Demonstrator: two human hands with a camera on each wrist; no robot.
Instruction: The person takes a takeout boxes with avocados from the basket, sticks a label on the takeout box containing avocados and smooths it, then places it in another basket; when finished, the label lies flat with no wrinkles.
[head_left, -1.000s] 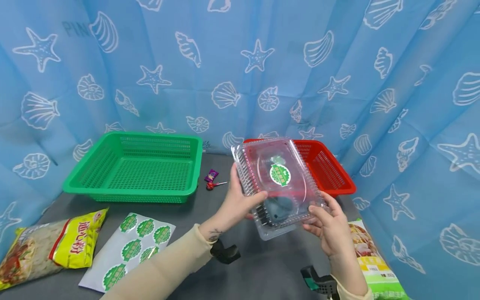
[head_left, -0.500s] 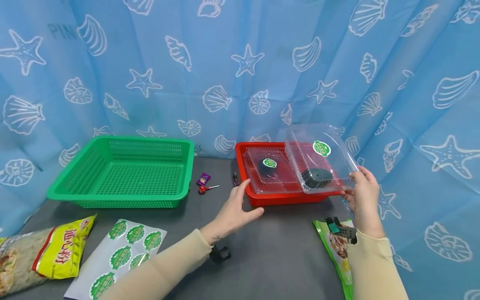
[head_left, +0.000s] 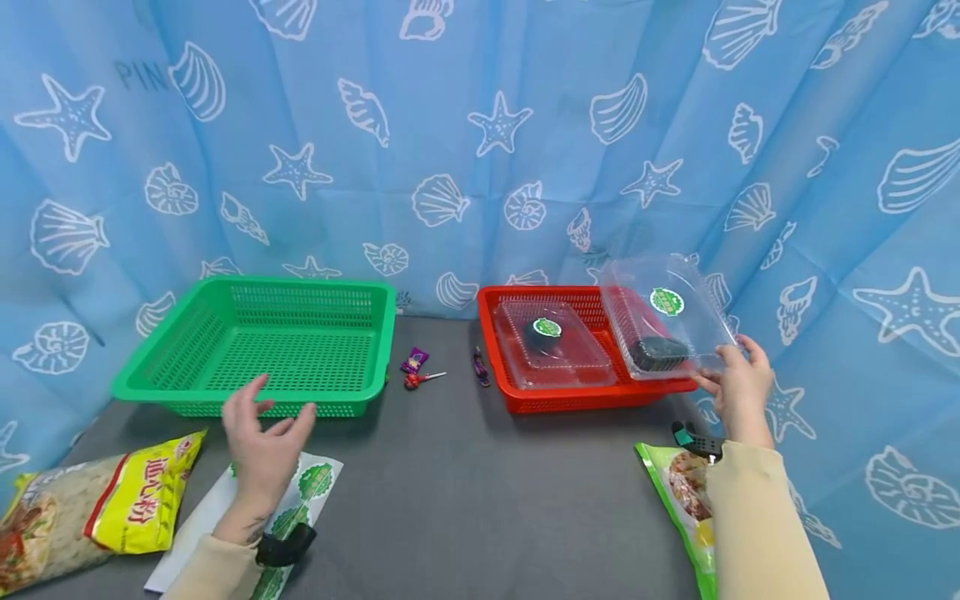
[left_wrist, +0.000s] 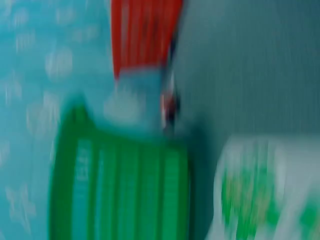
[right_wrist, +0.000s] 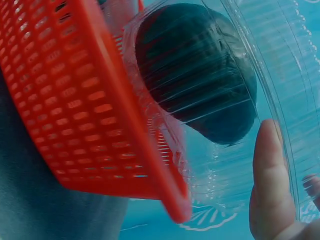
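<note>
My right hand (head_left: 744, 390) grips the near right edge of a clear plastic clamshell box (head_left: 697, 321), which tilts over the right end of the red basket (head_left: 585, 403). The box bears a green round sticker (head_left: 666, 302) and holds a dark green rounded object (right_wrist: 197, 70), its kind unclear. A finger (right_wrist: 272, 172) lies against the box's side in the right wrist view. My left hand (head_left: 262, 454) holds nothing; its fingers are spread and loosely bent above a sheet of green stickers (head_left: 315, 481), partly hiding it. The left wrist view is blurred.
Another stickered clear box (head_left: 577, 354) lies in the red basket. A green basket (head_left: 247, 399) stands at left. Between them lie a purple-wrapped candy (head_left: 414, 360), a lollipop (head_left: 414, 380) and a small dark item (head_left: 480, 367). Food bags lie left (head_left: 112, 508) and right (head_left: 678, 500).
Both hands held the box a second ago. It has moved right to the red basket's right end in the right hand, while the left hand let go and moved left over the sticker sheet.
</note>
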